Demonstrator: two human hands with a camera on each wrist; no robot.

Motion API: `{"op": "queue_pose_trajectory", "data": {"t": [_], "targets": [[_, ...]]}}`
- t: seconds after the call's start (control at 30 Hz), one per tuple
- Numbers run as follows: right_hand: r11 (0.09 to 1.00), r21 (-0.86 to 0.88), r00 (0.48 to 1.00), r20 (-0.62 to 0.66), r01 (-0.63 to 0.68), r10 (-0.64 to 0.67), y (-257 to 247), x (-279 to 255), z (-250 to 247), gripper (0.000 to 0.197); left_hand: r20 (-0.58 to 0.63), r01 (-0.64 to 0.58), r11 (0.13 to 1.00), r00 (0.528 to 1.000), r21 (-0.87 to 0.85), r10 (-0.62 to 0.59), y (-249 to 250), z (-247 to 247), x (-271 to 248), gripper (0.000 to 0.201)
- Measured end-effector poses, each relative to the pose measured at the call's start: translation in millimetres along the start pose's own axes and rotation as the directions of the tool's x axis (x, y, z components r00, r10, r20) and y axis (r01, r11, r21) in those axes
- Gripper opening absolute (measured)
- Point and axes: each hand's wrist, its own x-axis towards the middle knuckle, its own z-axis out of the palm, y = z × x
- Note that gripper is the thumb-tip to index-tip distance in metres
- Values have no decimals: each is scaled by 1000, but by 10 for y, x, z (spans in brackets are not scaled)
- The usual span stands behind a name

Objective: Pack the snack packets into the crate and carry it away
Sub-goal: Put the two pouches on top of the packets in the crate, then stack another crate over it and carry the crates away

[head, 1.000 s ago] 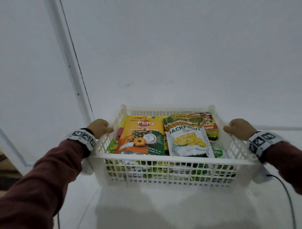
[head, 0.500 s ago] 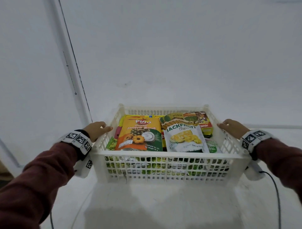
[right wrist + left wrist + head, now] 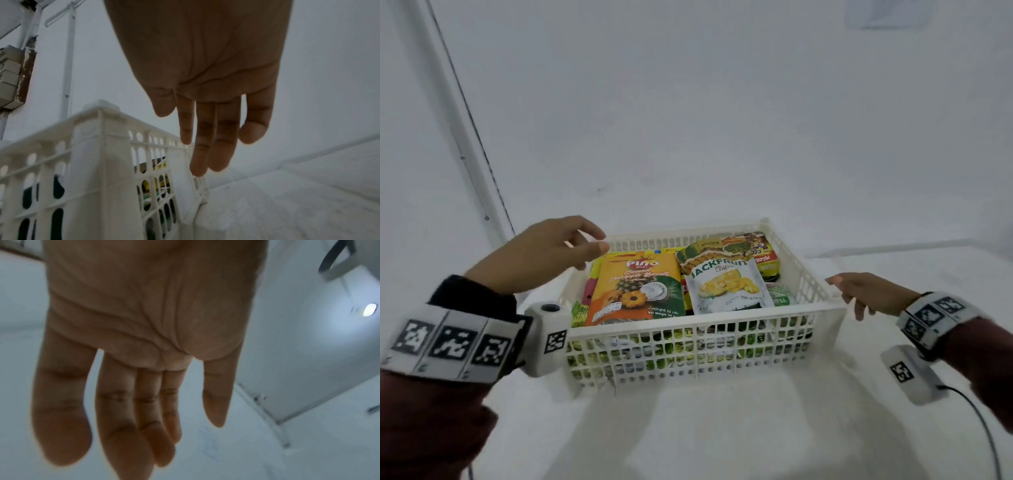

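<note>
**Both hands off the packed crate**

The white crate, filled with snack packets, sat on the white surface, long axis running left to right. The right hand hung slack-fingered just beside its right rim; the left hand, fingers extended and empty, hovered above the far-left corner.

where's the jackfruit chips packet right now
In the head view the jackfruit chips packet lies on top inside the white crate, right of centre, beside the orange pineapple biscuits packet.
</note>
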Motion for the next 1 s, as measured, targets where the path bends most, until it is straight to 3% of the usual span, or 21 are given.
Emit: {"op": "queue_pose_trajectory", "data": {"t": [0.07,0.2,0.27,0.37,0.5,0.7,1.0], "targets": [[1000,4,1000,2,-1,1,151,-133,-55,30,33,-129,986,991,-107,133,374,210,-59,54],[999,-11,997,-68,-31,31,611,-416,-221,31,196,-289,938,925,-191,325,1020,954,-3,16],[994,-72,991,-110,-80,72,912,-591,-324,37,305,-359,915,864,-185,400,1331,1405,55,19],[980,-129,981,-141,-151,132,1345,-898,-487,40,436,-383,909,798,-167,416,1781,2070,151,24],[949,-221,972,-120,-225,202,1894,-1310,-752,44,550,-342,930,754,-137,358,2326,2922,329,24],[917,-284,959,-104,-282,263,2639,-1619,-1115,46,598,-254,967,773,-18,214,2861,3779,545,35],[921,-268,958,-129,-283,256,3265,-1359,-1551,49,491,-91,985,871,147,7,3165,4205,935,45]]}}
